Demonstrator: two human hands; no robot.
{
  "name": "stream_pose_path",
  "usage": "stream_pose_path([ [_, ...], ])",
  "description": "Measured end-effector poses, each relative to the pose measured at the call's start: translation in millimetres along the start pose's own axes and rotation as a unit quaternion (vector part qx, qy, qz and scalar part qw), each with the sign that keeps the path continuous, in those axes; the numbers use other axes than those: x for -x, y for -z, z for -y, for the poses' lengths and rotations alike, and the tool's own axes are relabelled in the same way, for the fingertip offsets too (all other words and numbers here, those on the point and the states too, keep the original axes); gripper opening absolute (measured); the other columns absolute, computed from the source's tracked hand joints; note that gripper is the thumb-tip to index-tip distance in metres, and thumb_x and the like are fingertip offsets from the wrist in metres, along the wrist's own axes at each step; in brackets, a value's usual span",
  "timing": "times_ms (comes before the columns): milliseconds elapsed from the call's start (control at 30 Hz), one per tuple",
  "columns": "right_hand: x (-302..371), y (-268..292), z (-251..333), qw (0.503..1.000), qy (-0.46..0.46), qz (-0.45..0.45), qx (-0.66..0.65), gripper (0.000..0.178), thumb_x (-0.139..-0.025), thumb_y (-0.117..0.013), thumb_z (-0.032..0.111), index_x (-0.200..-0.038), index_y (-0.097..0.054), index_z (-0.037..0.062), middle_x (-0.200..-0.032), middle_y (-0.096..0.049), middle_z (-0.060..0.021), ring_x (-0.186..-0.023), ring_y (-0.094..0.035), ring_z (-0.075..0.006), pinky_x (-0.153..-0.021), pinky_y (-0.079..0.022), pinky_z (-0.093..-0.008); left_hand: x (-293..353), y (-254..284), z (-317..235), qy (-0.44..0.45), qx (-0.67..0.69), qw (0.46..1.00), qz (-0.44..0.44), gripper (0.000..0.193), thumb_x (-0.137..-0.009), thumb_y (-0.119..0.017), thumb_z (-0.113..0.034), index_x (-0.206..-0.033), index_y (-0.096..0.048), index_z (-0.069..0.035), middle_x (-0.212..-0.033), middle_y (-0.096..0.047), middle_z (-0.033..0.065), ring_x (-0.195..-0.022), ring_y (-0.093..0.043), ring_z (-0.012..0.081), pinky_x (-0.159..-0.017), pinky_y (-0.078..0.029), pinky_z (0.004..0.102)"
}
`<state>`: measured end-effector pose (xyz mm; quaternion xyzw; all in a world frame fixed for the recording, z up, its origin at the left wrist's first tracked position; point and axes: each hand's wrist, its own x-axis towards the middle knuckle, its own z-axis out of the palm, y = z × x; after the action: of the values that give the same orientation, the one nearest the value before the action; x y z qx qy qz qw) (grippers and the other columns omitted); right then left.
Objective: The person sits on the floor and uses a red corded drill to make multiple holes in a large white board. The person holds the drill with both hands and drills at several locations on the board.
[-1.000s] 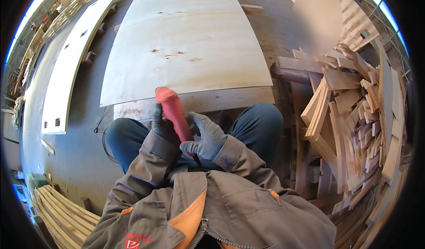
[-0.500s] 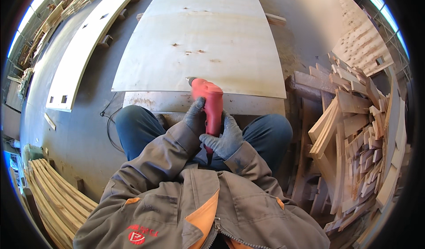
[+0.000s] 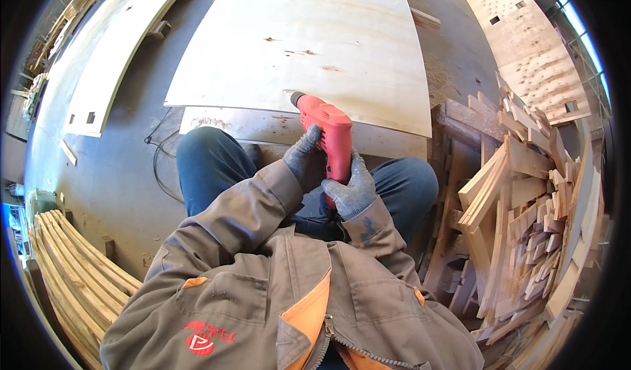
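A red power drill is held between my two gloved hands, its dark chuck and bit pointing up and left over the near edge of a plywood sheet. My left hand is closed on the drill's left side, just behind the chuck. Wrapped round the lower grip on the other side is my right hand, its thumb across the near face. The drill's lower end hangs between my knees, partly covered by the right hand. Whether the bit touches the wood I cannot tell.
Scrap boards lie in a jumbled pile at my right. Long wooden strips are stacked at the lower left. A narrow panel with square holes rests on blocks to the left, near a black cable. A perforated panel leans far right.
My hands and the drill have shifted slightly right and up in the view, and the drill leans more to the left. The surroundings have shifted as my head moved.
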<state>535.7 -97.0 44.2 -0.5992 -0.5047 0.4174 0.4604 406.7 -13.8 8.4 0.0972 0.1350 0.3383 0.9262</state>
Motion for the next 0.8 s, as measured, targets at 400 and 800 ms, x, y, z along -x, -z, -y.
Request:
stream_pose_path([
  [400,-3.5,10.0,-32.0,0.987,-0.095,0.037,-0.127,0.067,-0.073,-0.068,-0.005,-0.134,-0.043,0.0005,-0.119,-0.057,-0.0106,-0.101,-0.064,-0.0236,-0.082,-0.056,-0.0365,-41.9,25.3,-45.5,-0.009,0.039,0.992,-0.121,0.062,-0.088,-0.063,-0.055,-0.124,-0.057,-0.005,-0.114,-0.066,0.0114,-0.111,-0.061,0.027,-0.099,-0.047,0.0436],
  [800,-8.4,-14.5,-6.2,0.952,-0.214,-0.008,-0.219,0.057,-0.07,-0.076,-0.003,-0.123,-0.054,-0.0012,-0.102,-0.064,-0.0095,-0.083,-0.065,-0.0199,-0.072,-0.056,-0.0339,-60.4,28.0,-62.0,-0.014,0.103,0.99,-0.092,0.042,-0.088,-0.072,-0.036,-0.109,-0.057,-0.003,-0.102,-0.065,0.0156,-0.096,-0.065,0.0303,-0.093,-0.052,0.0456],
])
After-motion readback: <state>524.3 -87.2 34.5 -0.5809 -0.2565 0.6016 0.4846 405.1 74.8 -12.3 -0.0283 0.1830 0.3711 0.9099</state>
